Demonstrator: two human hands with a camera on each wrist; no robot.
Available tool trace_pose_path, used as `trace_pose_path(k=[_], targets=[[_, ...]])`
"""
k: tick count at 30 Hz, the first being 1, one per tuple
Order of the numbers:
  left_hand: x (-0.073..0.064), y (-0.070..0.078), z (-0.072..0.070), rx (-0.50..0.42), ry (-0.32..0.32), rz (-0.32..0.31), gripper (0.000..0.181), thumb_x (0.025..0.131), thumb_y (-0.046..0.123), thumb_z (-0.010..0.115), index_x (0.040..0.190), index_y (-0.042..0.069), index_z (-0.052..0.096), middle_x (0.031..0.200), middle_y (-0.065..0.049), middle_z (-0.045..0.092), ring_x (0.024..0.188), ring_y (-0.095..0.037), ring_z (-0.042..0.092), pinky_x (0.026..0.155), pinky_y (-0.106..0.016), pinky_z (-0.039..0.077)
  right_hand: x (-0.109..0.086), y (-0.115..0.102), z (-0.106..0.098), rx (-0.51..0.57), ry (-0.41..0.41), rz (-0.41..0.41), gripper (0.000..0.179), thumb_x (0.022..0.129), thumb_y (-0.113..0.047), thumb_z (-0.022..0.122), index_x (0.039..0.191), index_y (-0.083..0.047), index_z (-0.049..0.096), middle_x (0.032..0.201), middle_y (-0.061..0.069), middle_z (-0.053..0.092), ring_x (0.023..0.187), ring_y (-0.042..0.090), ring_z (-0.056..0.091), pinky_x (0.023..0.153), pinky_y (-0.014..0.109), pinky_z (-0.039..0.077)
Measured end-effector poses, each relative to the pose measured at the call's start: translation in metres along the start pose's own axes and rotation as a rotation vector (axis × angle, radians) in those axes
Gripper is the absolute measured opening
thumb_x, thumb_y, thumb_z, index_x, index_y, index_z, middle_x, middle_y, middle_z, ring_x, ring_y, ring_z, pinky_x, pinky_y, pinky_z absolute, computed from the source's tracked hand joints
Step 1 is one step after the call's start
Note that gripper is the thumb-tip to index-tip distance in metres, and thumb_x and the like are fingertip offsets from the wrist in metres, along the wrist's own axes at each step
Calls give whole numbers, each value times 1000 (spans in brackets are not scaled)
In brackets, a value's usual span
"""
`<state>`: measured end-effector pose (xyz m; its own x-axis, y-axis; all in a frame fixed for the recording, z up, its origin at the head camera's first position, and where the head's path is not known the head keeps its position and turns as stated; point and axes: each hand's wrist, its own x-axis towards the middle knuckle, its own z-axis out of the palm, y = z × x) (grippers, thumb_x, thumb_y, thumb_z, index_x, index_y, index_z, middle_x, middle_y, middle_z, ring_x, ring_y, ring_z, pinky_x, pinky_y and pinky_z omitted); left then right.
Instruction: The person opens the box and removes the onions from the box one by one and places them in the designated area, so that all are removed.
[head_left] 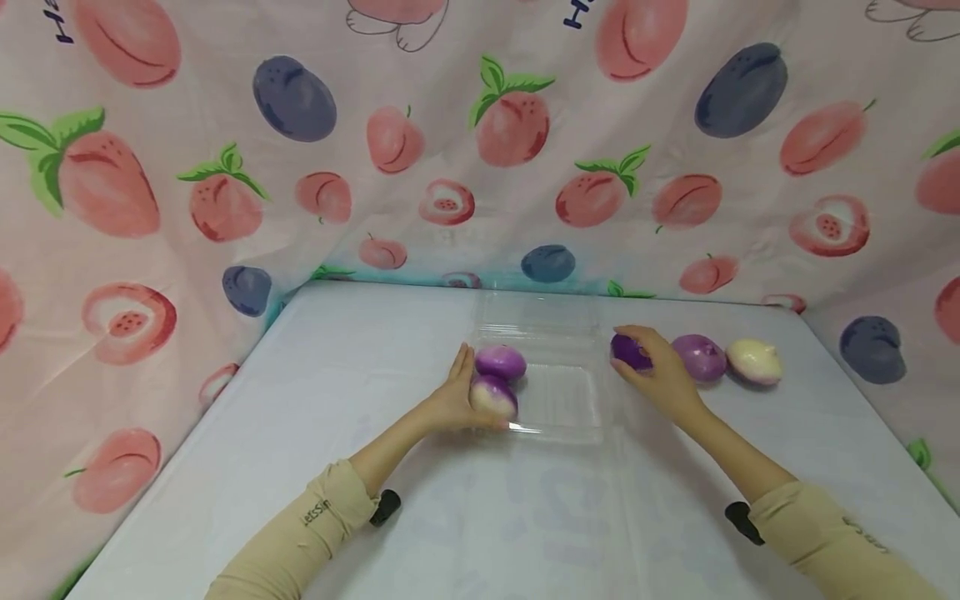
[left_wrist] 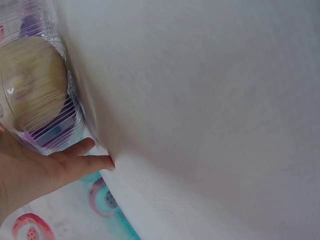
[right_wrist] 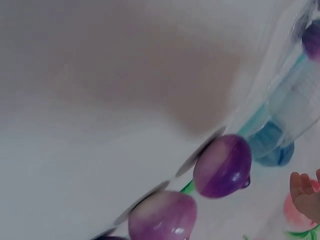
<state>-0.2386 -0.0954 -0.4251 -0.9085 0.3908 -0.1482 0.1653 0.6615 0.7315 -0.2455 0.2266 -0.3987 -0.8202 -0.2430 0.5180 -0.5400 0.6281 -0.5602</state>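
Note:
A clear plastic box (head_left: 558,396) with its lid laid back stands on the table. In its left side lie a purple onion (head_left: 501,362) and a white-and-purple onion (head_left: 492,397). My left hand (head_left: 450,404) rests against the box's left side, fingers straight and thumb along the front edge; the left wrist view shows its extended fingers (left_wrist: 82,162) beside the box wall. To the right of the box, my right hand (head_left: 663,379) grips a dark purple onion (head_left: 628,352), partly hidden by the fingers. Only a small part of this hand shows in the right wrist view.
Right of my right hand sit another purple onion (head_left: 701,358) and a pale onion (head_left: 754,362), side by side. The clear lid (head_left: 536,312) reaches toward the back edge of the white table (head_left: 360,333). Behind hangs a fruit-printed cloth (head_left: 450,83).

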Motion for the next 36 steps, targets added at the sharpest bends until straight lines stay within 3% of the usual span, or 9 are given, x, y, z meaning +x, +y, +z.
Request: trace_pose_path(k=[1,8,12,21,31,36], targets=[[0,0,0,-5,0,-1,133,65,46,83,149,2,-10,157,-11,-21,146,-34,-1,116,-50,20,-1,-3,3,-7,-13,-5,45,81,-1,70,123,3,54,124,24,56,117,42,50,94,57,43],[1,-1,1,-16,-5,4,135,64,47,84,149,2,-11,156,-12,-21,146,-35,-2,116,-50,20,-3,-12,15,-14,-69,-21,49,79,-6,73,125,0,54,127,19,56,120,35,50,97,48,44],[0,-1,1,-19,-8,1,136,64,48,84,149,3,-11,156,-12,-22,146,-35,-2,116,-50,20,0,-18,20,27,-123,-19,51,81,-7,72,128,-1,52,130,20,54,122,37,48,96,53,45],[-1,-1,3,1,-5,-4,135,65,47,83,149,2,-11,156,-13,-21,146,-34,-2,116,-49,20,13,-34,35,2,-324,-100,57,85,-14,70,136,-4,46,139,20,45,129,39,42,103,56,38],[3,0,2,10,-3,-2,136,64,50,83,149,2,-11,156,-14,-21,145,-37,1,115,-51,21,39,-42,44,-72,-523,-121,63,87,-22,67,142,-7,40,146,23,37,135,40,35,105,56,37],[3,-1,1,-3,-3,3,136,63,50,83,149,2,-11,156,-14,-21,145,-37,0,115,-51,21,51,-44,51,-45,-617,-135,59,91,-21,62,143,-6,38,146,21,38,136,40,33,109,57,31]])
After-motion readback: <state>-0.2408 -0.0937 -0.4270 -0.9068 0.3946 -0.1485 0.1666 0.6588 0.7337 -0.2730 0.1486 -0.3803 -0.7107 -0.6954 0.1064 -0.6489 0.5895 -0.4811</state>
